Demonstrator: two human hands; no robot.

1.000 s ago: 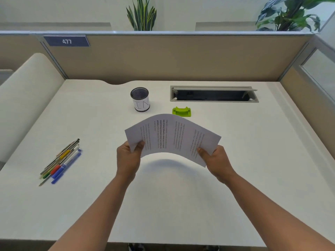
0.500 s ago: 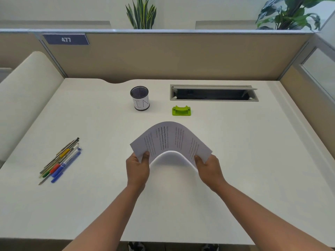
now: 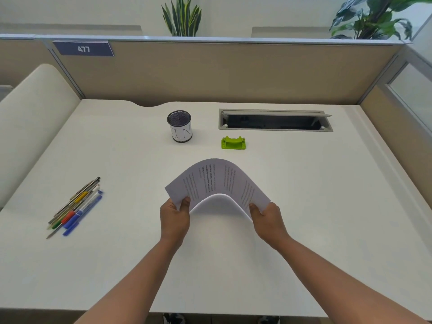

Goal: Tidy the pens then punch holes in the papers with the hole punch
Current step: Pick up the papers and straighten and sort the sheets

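A printed stack of papers (image 3: 217, 181) arches upward over the middle of the white desk (image 3: 327, 206). My left hand (image 3: 175, 218) pinches its left edge and my right hand (image 3: 268, 220) pinches its right edge. A green hole punch (image 3: 233, 143) sits on the desk beyond the papers, apart from them. A black mesh pen cup (image 3: 180, 126) with a white label stands left of the punch. Several pens (image 3: 74, 206) lie in a loose bundle on the desk at the left, far from both hands.
An open cable tray slot (image 3: 275, 120) is set into the desk at the back right. Beige partition walls (image 3: 210, 73) close the back and right sides. A cream curved panel (image 3: 30, 118) rises on the left. Plants stand behind the partition.
Both hands moved closer together and nearer to me, so the papers bend into a much tighter arch. The pens, cup and punch stayed where they were.
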